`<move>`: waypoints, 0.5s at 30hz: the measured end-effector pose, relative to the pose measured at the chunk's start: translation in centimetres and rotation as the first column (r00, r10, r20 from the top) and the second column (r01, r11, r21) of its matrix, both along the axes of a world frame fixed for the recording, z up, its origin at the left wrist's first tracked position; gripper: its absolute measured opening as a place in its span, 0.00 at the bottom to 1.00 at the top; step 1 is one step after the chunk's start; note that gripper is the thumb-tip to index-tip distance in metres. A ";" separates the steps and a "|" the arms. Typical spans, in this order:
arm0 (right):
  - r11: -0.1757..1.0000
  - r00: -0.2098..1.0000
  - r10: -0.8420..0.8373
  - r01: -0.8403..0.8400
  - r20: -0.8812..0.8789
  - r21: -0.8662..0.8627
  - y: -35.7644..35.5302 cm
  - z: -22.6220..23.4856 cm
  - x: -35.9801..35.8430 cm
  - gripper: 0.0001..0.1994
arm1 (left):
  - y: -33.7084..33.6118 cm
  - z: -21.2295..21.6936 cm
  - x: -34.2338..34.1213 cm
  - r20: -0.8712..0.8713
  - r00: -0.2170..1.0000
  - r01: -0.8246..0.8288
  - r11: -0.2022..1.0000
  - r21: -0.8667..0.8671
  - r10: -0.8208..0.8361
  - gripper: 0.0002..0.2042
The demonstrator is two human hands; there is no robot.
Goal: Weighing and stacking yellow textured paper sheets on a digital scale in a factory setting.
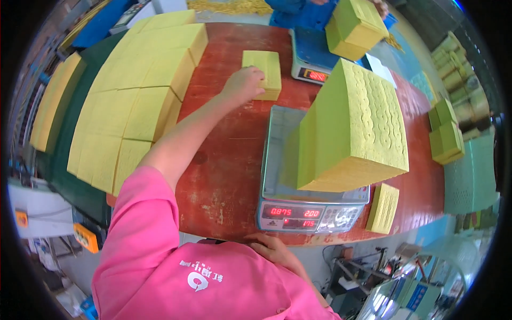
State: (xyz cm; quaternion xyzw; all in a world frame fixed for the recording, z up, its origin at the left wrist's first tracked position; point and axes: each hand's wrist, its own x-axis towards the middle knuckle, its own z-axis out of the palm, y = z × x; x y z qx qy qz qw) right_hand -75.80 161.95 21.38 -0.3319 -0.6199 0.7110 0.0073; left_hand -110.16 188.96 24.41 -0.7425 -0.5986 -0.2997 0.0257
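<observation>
My left arm reaches forward across the red table (224, 176). At its end my left hand (245, 84) grips a small stack of yellow paper (271, 64) lying flat, its fingers curled over the top. Close to my body, by the near table edge, my right hand (273, 247) has its fingers loosely stretched out and holds nothing I can see. On a digital scale (269, 176) with a lit red display, right of the middle, stands a tall block of yellow paper (341, 138) with wavy cuts on one face. A thin yellow paper bundle (383, 208) lies right of the scale.
Rows of yellow paper blocks (122, 101) fill the table's left side. Across the table, a person in blue (301, 13) has a hand at another yellow block (356, 29) on a second scale (308, 48). More blocks (447, 141) stand at the right edge.
</observation>
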 end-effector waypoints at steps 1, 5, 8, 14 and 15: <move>0.998 0.999 -0.046 0.046 -0.008 0.031 -0.5 -0.4 -0.1 0.18 | 0.8 -0.3 -0.4 -0.061 0.997 -0.047 0.996 -0.082 0.042 0.13; 0.993 0.991 -0.111 0.108 0.078 0.042 -0.4 0.3 -0.5 0.18 | 1.5 -0.4 -1.0 -0.159 0.987 -0.002 0.999 -0.055 -0.006 0.13; 0.985 0.983 -0.156 0.162 0.098 -0.064 -0.3 0.3 -0.5 0.18 | 1.7 -0.2 -0.8 -0.175 0.984 0.026 0.999 -0.031 -0.031 0.09; 0.982 0.993 -0.103 0.112 0.062 -0.149 0.2 0.1 -0.3 0.18 | 1.6 -0.5 -1.2 -0.173 0.983 0.055 0.998 0.000 -0.055 0.06; 0.992 0.997 -0.078 0.081 0.028 -0.102 0.3 -0.5 -0.2 0.18 | 1.6 -0.6 -1.2 -0.173 0.984 0.055 0.998 0.002 -0.054 0.06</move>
